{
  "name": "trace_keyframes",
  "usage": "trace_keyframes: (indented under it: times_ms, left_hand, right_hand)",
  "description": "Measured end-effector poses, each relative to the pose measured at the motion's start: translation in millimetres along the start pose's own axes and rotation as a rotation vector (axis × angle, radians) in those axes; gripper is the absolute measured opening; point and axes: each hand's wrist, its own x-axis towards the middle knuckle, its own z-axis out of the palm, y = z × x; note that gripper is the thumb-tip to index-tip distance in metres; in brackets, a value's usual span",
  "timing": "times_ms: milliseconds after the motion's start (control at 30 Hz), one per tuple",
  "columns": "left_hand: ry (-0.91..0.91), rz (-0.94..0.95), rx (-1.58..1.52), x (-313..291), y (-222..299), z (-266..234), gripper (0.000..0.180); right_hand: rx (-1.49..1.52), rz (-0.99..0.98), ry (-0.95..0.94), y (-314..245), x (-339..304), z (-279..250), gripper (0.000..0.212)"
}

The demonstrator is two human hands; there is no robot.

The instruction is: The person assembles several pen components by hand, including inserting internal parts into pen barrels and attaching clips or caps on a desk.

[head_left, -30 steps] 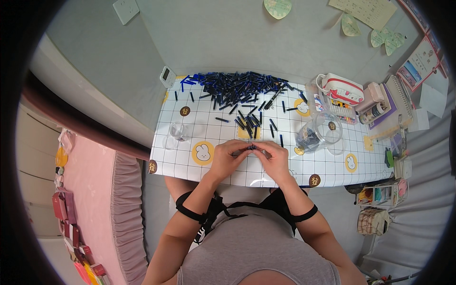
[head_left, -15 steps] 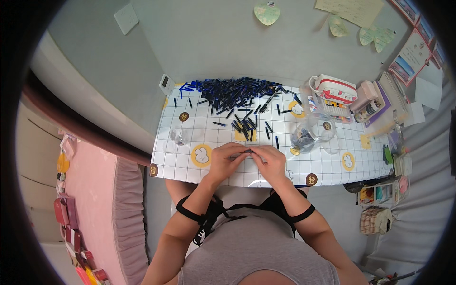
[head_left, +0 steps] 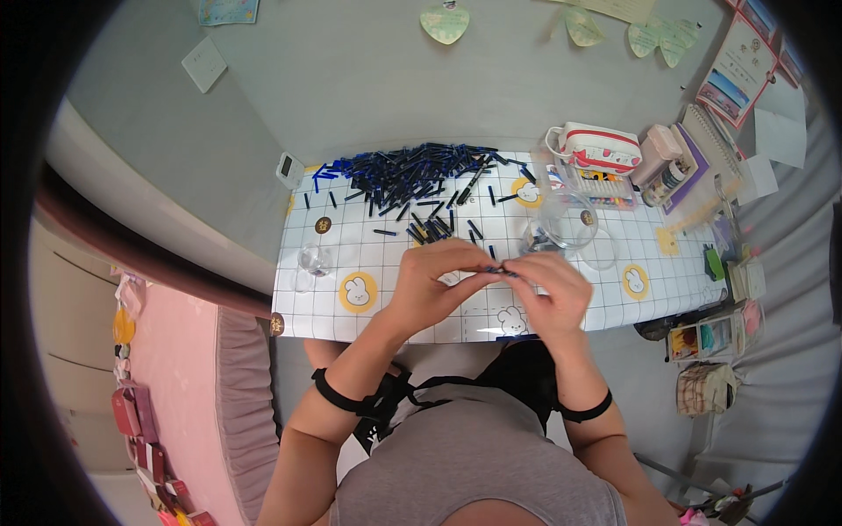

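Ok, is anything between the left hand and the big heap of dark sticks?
Yes: a smaller loose cluster of dark sticks lies low on the table, between the left hand and the heap. Nothing taller visibly stands in that gap.

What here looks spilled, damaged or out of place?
Nothing looks damaged. The loose heap of dark blue, stick-shaped pieces on the white, gridded tabletop looks untidy, with stray pieces scattered nearby; whether spilled, I cannot tell.
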Motion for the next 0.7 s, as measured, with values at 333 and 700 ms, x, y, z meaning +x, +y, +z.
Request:
trace_keyframes:
  times_ms: [333, 700]
  left_hand:
    - [0.161, 0.156, 0.07, 84.1, 3.4, 79.0, 0.026]
    - [0.259, 0.255, 0.276, 77.6, -32.2, 116.7, 0.016]
  right_hand:
    - [-0.237, 0.055, 0.116, 39.1, 30.1, -58.5, 0.028]
    - [-0.348, 0.089, 0.033, 63.0, 13.4, -64.1, 0.036]
